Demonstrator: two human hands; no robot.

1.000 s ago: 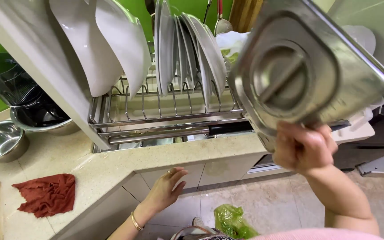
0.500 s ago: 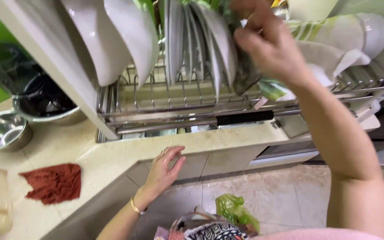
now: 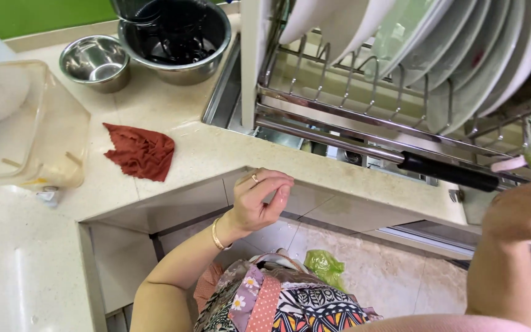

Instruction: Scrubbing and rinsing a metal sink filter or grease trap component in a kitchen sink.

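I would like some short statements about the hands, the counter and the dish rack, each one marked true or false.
1. The left hand holds a plate. False: it is empty, fingers curled, at the counter edge.
2. A red cloth lies on the counter. True.
3. White plates stand upright in the dish rack. True.
4. The small steel bowl sits inside the rack. False: it stands on the counter beside a larger bowl.
5. The right hand holds the cloth. False: the cloth lies untouched.

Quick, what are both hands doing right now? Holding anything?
Left hand: loosely curled, holding nothing, fingertips at the edge of the counter.
Right hand: raised below the dish rack; cannot tell whether it is open or holds anything.
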